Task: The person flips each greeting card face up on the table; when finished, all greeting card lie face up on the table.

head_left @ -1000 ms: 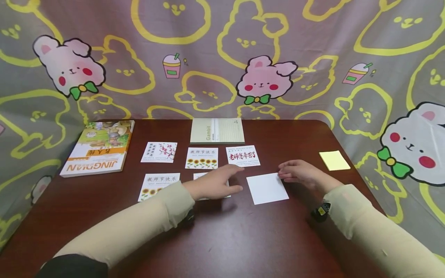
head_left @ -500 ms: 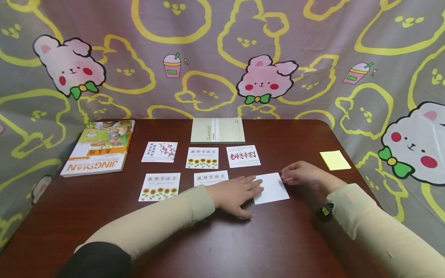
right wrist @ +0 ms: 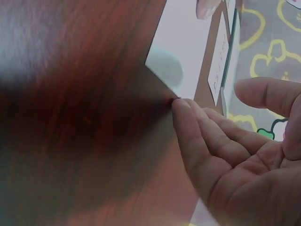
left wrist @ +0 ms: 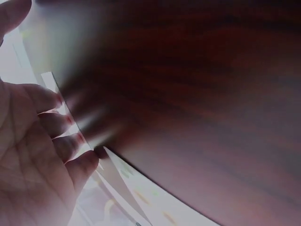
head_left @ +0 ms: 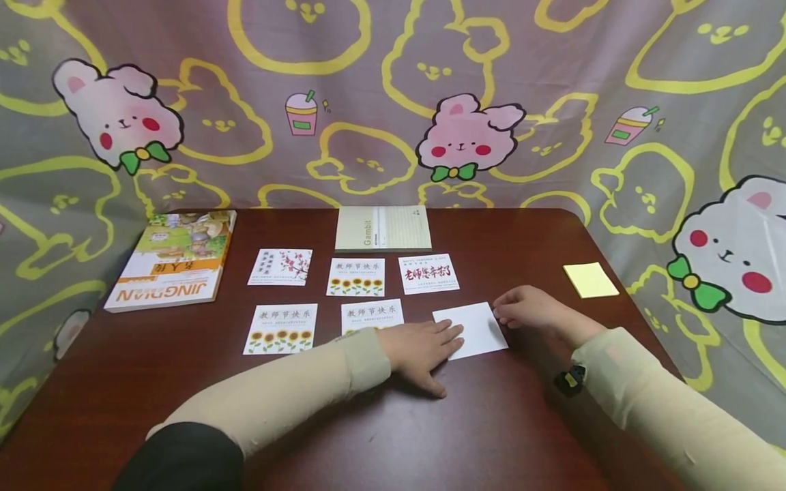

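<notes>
A blank white card (head_left: 485,327) lies flat at the middle right of the table. My left hand (head_left: 424,348) reaches in from the left, fingers straight and spread, their tips on the card's left part. In the left wrist view its palm shows and the fingertips meet the card's edge. From the other side, my right hand (head_left: 525,310) touches the card's right edge. The right wrist view shows its fingertips (right wrist: 183,106) together at the card's border, thumb held apart. A sunflower card (head_left: 371,312) lies partly hidden behind the left hand and sleeve.
Other printed cards lie left and behind: a sunflower card (head_left: 281,329), another sunflower card (head_left: 356,277), a blossom card (head_left: 280,266) and a red-lettered card (head_left: 428,274). A notebook (head_left: 383,228) stands behind, a thick book (head_left: 172,262) left, yellow sticky notes (head_left: 591,280) right.
My left hand has moved right and toward me, from above the sunflower card onto the blank card's left part. The right hand stays at the card's right edge.
</notes>
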A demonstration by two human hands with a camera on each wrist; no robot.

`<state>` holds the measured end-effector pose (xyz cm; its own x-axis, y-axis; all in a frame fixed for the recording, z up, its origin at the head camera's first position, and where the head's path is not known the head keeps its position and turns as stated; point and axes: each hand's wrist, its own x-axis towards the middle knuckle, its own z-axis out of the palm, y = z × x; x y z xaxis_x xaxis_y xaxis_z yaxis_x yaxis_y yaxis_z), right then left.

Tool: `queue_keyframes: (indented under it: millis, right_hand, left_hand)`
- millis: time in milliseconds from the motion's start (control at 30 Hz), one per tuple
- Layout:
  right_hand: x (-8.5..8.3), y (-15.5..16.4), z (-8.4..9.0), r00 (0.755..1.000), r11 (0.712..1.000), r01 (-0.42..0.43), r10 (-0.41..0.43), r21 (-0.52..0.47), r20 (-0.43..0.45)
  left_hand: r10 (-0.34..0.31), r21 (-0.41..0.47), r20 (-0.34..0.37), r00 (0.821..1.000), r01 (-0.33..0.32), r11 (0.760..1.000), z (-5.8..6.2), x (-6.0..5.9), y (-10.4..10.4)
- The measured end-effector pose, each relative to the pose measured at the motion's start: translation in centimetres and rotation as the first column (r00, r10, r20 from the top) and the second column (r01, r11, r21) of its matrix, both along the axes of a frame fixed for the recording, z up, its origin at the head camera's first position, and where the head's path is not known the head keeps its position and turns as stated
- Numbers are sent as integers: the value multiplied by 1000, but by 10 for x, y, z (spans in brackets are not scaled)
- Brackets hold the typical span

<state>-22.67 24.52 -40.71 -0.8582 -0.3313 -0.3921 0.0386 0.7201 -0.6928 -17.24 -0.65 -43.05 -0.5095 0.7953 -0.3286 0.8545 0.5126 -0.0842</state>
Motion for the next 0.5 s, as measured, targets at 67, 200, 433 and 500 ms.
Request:
queue_keyframes:
  millis: [67,200,433,500]
  right_hand:
    - [1,0,0,1000,1000,-4,4,5,-8]
    - [2,1,-1,1000,1000,11,-11,-7,-11]
    - [3,7,-11,991,972,117,-100,-204,92]
    - [4,8,-16,989,966,135,-116,-223,94]
  left_hand:
    - [2,-3,1,1000,-2,1000,1,-1,1]
    - [5,7,18,1000,-5,1000,2,-2,2]
    - [20,17,58,998,-21,1000,3,-2,0]
    - [19,28,64,998,-21,999,3,-1,1]
